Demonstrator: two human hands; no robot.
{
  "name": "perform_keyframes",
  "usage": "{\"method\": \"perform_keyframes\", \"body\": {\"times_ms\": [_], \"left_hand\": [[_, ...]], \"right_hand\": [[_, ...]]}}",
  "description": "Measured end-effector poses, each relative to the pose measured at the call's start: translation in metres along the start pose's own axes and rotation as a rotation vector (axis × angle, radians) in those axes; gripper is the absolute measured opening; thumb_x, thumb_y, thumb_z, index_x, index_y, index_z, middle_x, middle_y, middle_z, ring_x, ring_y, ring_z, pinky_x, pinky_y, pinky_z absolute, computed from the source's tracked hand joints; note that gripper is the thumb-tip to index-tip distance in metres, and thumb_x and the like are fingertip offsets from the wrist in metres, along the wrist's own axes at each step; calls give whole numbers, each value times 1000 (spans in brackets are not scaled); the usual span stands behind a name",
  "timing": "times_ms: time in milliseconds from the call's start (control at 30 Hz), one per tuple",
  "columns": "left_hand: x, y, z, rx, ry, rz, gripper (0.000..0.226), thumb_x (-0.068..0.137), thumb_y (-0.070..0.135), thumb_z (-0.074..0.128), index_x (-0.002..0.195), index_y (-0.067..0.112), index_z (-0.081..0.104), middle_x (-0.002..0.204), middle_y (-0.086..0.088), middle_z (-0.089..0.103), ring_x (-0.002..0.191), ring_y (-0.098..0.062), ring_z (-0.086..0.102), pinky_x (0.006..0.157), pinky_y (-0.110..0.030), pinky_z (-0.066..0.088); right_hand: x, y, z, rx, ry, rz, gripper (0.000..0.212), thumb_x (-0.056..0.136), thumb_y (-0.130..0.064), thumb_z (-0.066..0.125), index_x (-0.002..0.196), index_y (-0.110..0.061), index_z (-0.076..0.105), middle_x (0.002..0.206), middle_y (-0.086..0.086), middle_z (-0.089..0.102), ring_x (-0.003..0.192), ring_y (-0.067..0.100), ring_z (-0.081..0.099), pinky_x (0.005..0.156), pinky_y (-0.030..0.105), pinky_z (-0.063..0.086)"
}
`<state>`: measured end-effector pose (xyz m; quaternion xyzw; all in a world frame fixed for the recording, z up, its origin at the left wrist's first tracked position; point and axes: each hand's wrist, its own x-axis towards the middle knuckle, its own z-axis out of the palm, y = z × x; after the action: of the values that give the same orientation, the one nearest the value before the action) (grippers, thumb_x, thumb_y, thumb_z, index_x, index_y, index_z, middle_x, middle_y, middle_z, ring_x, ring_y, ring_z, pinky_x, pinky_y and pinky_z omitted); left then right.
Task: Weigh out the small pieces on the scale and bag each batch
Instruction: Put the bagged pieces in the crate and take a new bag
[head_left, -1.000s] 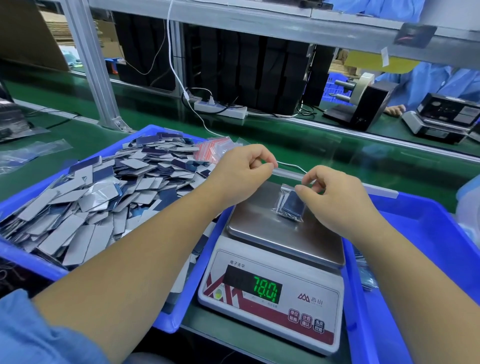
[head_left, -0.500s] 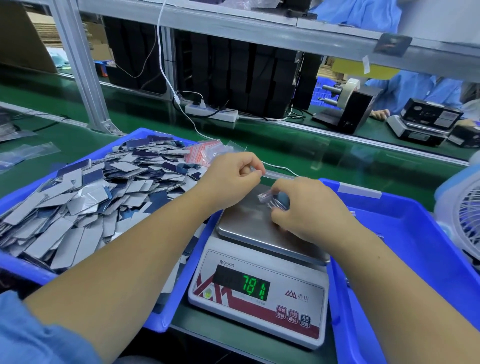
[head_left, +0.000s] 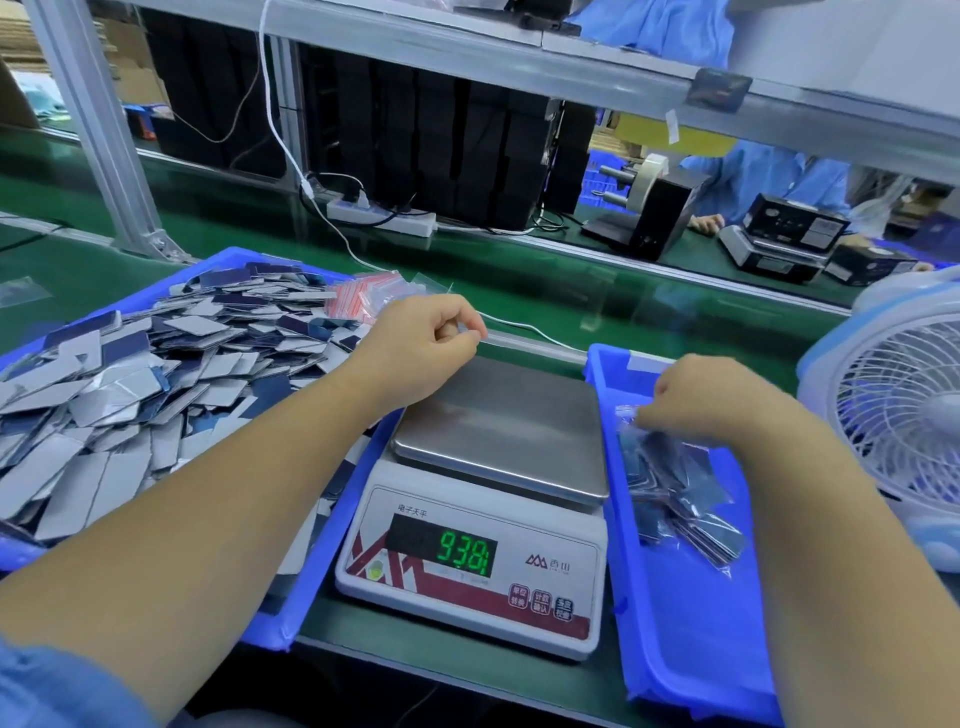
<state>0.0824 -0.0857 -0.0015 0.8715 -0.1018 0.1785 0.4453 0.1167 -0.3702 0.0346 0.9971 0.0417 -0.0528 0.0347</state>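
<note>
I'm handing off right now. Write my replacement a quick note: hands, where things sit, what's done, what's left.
Left hand: fingers curled behind the scale; whether it holds anything is unclear.
Right hand: holds a filled bag over the right tray.
Scale pan is bare, though the display shows digits.
Done: several filled bags lie in the right tray.
Left: a big pile of pieces fills the left tray; empty bags lie at its far corner.
</note>
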Motion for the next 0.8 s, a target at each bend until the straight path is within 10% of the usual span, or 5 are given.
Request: {"method": "perform_keyframes", "body": {"times_ms": [800], "left_hand": [[-3, 20, -84, 45, 129, 82, 18, 91, 20, 59, 82, 31, 69, 56, 9, 51, 55, -6, 46, 61, -16, 45]], "right_hand": [[-47, -161, -2, 204, 195, -484, 17, 87, -30, 52, 74, -19, 54, 77, 2, 58, 71, 23, 54, 50, 29, 34]]}}
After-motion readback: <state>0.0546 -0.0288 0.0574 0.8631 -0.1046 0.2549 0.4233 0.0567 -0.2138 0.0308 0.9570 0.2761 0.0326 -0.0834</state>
